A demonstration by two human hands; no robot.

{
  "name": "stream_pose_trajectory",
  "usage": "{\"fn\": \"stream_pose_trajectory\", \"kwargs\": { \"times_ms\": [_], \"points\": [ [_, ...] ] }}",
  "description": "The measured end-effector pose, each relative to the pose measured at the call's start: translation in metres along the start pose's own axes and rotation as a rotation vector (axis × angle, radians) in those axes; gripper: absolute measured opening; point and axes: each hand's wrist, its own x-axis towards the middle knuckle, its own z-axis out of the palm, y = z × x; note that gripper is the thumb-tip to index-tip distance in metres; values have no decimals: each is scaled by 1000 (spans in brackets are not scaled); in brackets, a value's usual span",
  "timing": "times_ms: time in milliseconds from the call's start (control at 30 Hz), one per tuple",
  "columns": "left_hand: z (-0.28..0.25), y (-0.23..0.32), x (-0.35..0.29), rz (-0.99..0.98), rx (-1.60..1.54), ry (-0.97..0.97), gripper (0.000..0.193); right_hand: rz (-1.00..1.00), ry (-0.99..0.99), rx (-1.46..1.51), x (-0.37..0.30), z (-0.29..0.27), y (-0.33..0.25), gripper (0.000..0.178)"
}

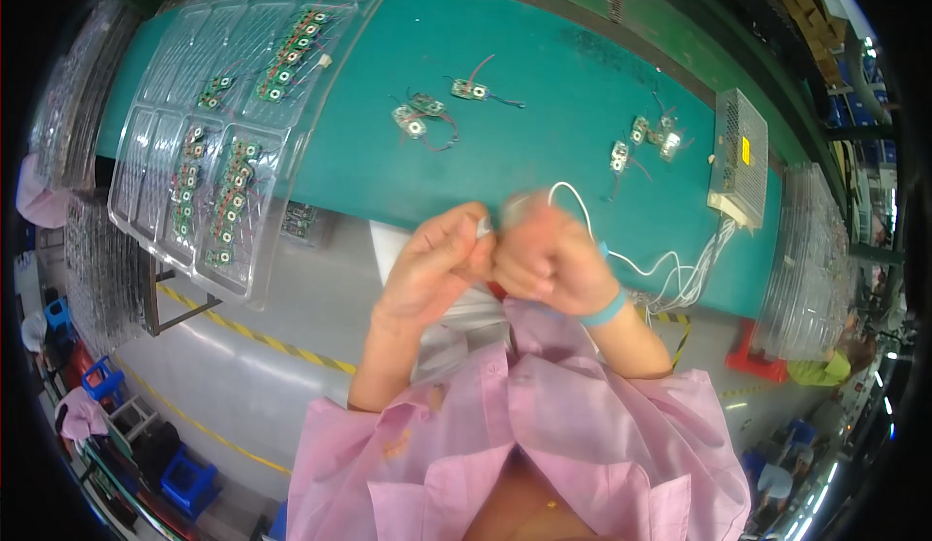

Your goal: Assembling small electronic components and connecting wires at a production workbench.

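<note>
Both my hands are raised close together in front of my chest, at the near edge of the green table (544, 56). My left hand (435, 262) is closed, its thumb and fingers pinching a small white piece (482, 227) whose kind I cannot make out. Beside it, my right hand (551, 262) has curled fingers, and motion smears their tips. What they hold, if anything, is hidden. A light blue band (606, 309) circles my right wrist. Beyond the hands lie small green circuit boards with thin wires: one board (414, 126) left of centre, another board (471, 90) farther back, and several to the right.
A clear compartment tray (260, 126) with rows of circuit boards overhangs the table's left end. At the right stands a perforated metal power supply (740, 148) with white cables (649, 271). Stacked clear trays (811, 264) rise beyond it. Yellow-black tape (282, 345) marks the floor.
</note>
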Motion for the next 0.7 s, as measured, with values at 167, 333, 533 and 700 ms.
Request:
{"fn": "stream_pose_trajectory", "kwargs": {
  "times_ms": [167, 333, 533, 700],
  "points": [
    [-22, -7, -21, 118, 37, 247, 24, -563, 355, -615, 5, -3, -59, 27],
    [-5, -5, -7, 171, 468, 314, 28, -461, 368, -2315, 38, -10, -21, 19],
    [-7, -6, 6, 230, 539, 377, 32, -542, 382, -1846, 29, -11, -20, 28],
    [-2, -2, 2, 279, 575, 417, 31, -455, 816, -1691, -17, -20, -55, 28]
  ]
}}
